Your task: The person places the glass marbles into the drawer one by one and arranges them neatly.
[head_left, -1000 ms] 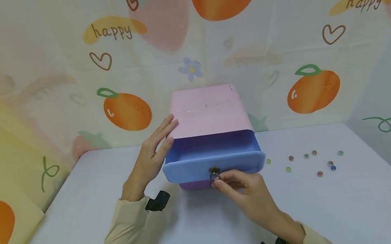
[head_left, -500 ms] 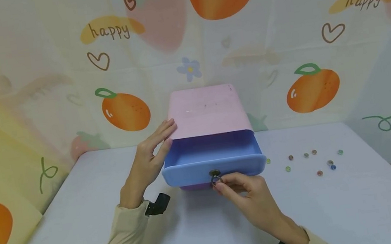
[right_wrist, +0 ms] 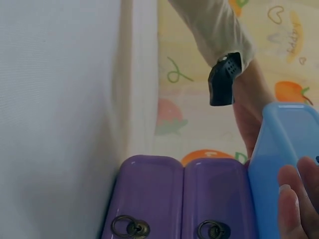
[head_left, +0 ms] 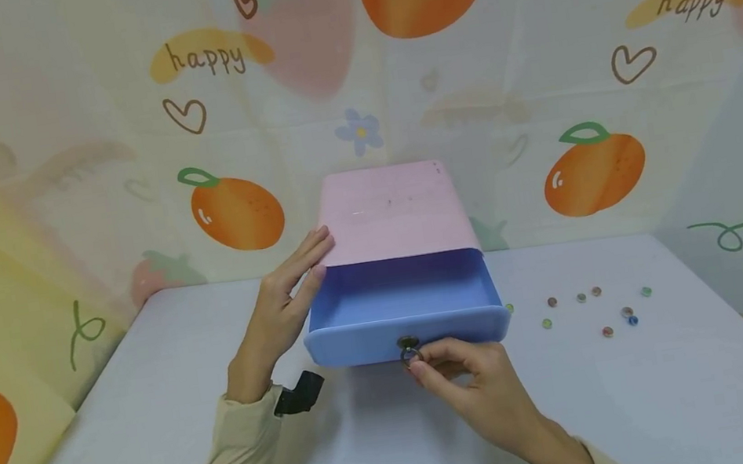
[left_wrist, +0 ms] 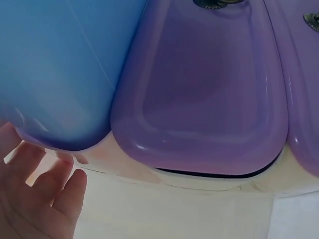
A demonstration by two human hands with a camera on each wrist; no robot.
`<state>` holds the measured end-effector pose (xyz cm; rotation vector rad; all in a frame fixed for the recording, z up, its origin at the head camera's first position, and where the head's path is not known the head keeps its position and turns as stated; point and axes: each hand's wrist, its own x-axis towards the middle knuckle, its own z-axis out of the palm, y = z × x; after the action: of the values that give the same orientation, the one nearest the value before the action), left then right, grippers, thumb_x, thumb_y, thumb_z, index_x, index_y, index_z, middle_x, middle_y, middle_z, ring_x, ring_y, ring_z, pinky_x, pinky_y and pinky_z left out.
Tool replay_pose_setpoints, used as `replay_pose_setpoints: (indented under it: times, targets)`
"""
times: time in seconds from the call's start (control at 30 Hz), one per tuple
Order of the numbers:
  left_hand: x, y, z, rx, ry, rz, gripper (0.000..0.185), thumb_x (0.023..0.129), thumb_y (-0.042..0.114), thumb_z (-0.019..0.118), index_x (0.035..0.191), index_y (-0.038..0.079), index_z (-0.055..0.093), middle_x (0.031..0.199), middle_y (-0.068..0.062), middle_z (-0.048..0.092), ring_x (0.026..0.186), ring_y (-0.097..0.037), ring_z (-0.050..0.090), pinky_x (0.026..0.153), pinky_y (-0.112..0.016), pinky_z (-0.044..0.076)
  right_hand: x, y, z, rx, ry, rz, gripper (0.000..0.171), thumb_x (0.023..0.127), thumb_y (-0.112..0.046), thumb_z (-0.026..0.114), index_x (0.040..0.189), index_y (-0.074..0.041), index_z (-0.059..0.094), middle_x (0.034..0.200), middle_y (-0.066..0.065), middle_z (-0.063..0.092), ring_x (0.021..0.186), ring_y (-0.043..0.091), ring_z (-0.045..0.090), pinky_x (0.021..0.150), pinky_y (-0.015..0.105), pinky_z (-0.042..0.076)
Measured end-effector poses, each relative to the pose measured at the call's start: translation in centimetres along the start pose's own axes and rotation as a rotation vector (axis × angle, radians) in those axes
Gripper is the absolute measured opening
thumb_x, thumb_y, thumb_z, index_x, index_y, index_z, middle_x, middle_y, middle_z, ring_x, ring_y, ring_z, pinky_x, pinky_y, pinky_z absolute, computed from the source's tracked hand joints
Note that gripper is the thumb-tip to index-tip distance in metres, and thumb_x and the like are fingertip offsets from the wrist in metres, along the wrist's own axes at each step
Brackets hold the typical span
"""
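A small drawer chest with a pink top [head_left: 393, 211] stands at the back middle of the table. Its blue top drawer [head_left: 402, 307] is pulled out and looks empty inside. My right hand [head_left: 466, 377] pinches the brass ring pull [head_left: 408, 346] on the drawer's front. My left hand [head_left: 282, 308] lies with straight fingers against the chest's left side, by the pink top's corner. The left wrist view shows the blue drawer [left_wrist: 55, 64] beside a purple drawer front [left_wrist: 204, 94], with my fingers [left_wrist: 40, 199] below. The right wrist view shows two purple drawers [right_wrist: 179, 199] with ring pulls.
Several small coloured beads [head_left: 596, 307] lie scattered on the white table [head_left: 687, 394] to the right of the chest. A fruit-patterned cloth [head_left: 578, 76] forms the back and side walls. Black wrist straps [head_left: 297, 393] sit on both sleeves.
The blue drawer has slid further out towards me, drawn by my right hand on the ring pull. My left hand has stayed against the chest's side.
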<state>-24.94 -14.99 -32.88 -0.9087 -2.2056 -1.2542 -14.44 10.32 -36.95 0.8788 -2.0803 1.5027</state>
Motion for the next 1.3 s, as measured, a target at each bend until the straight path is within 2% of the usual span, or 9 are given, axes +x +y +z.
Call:
replay_pose_setpoints:
  times: [0.17, 0.37, 0.93, 1.17, 1.3]
  targets:
    - [-0.1, -0.1, 0.0, -0.008, -0.03, -0.035, 0.044, 0.1, 0.008, 0.054, 0.144, 0.011, 0.052, 0.156, -0.004, 0.044, 0.149, -0.019, 0.034, 0.119, -0.039, 0.031, -0.1, -0.2, -0.1, 0.002, -0.017, 0.032, 0.009, 0.091, -0.002, 0.068, 0.092, -0.009, 0.073, 0.08, 0.003, 0.076, 0.068, 0.003, 0.069, 0.06, 0.023, 0.058]
    - [-0.3, 0.1, -0.3, -0.02, -0.057, -0.069, 0.049, 0.098, 0.008, 0.059, 0.146, 0.011, 0.051, 0.157, -0.003, 0.041, 0.151, -0.019, 0.031, 0.117, -0.043, 0.033, -0.3, -0.2, -0.1, 0.007, -0.041, 0.048, 0.007, 0.092, -0.003, 0.068, 0.092, -0.008, 0.073, 0.081, 0.004, 0.076, 0.069, 0.002, 0.069, 0.059, 0.024, 0.059]
    - [-0.1, 0.4, -0.4, -0.043, -0.067, -0.098, 0.05, 0.097, 0.009, 0.061, 0.146, 0.011, 0.051, 0.158, -0.002, 0.041, 0.15, -0.015, 0.031, 0.118, -0.041, 0.032, -0.4, -0.4, -0.1, 0.013, -0.057, 0.063, 0.006, 0.091, -0.004, 0.069, 0.091, -0.008, 0.073, 0.082, 0.007, 0.077, 0.068, 0.001, 0.069, 0.058, 0.023, 0.058]
    - [-0.1, 0.4, -0.4, -0.048, -0.068, -0.1, 0.05, 0.097, 0.01, 0.062, 0.146, 0.012, 0.051, 0.158, -0.002, 0.041, 0.15, -0.015, 0.03, 0.118, -0.041, 0.032, -0.5, -1.0, -0.3, 0.038, -0.102, 0.155, 0.005, 0.092, -0.008, 0.069, 0.091, -0.01, 0.074, 0.082, 0.005, 0.077, 0.067, 0.003, 0.069, 0.059, 0.027, 0.06]
    - [-0.1, 0.5, -0.4, -0.043, -0.064, -0.1, 0.05, 0.097, 0.01, 0.061, 0.146, 0.012, 0.05, 0.158, -0.002, 0.041, 0.15, -0.016, 0.031, 0.118, -0.041, 0.032, -0.5, -1.1, -0.4, 0.046, -0.123, 0.169, 0.005, 0.093, -0.01, 0.069, 0.092, -0.01, 0.074, 0.082, 0.005, 0.077, 0.067, 0.003, 0.07, 0.06, 0.027, 0.06]
